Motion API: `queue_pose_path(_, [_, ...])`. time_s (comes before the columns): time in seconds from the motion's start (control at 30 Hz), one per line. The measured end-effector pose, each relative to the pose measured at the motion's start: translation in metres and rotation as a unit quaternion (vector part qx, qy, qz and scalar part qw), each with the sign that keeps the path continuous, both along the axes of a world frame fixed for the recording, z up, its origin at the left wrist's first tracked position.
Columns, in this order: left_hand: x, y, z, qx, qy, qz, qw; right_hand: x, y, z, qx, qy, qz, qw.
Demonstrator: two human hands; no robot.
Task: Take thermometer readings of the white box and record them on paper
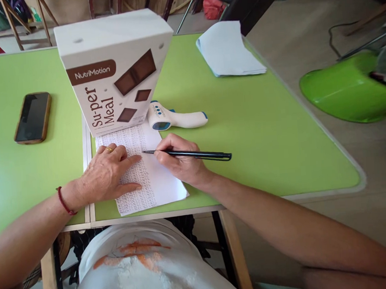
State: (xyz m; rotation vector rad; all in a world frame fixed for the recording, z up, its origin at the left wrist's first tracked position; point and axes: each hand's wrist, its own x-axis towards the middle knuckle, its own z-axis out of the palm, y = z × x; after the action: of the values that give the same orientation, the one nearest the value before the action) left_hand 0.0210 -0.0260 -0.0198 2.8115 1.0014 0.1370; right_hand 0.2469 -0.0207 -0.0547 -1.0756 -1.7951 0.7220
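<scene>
In the head view, a stack of white paper sheets covered in dense dark handwriting [169,185] lies near the front edge of a light-green tabletop with a pale metal rim [261,126], directly before the person. The bare left hand with a gold ring [104,175] rests palm down on the written part, fingers spread and grasping nothing; a dark-red cord bracelet [64,201] circles its wrist. The bare right hand [184,160] pinches a slim black pen [200,154] between thumb and fingers, its tip pointing left, toward the other hand's outstretched index finger. The tip is at the right side of the handwriting — whether it actually touches the paper is hard to tell from this angle.

Just behind the sheets stands a white cardboard box with brown print and chocolate-bar pictures [126,70], marked "NutriMotion Su-per Meal". Beside its right lower corner lies a white-and-blue plastic handheld thermometer [187,119], handle to the right. A dark-screened phone in a brown case [32,117] lies well to the left — and a pile of folded white paper [228,49] sits at the far right edge.
</scene>
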Motion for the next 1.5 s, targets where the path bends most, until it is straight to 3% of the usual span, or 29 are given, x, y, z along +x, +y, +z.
queue_pose_path(1.5, [-0.0017,0.0015,-0.0012,0.021,-0.003,-0.003,1.000,0.0011,0.0003,-0.0010,0.014,-0.015,-0.037,0.999])
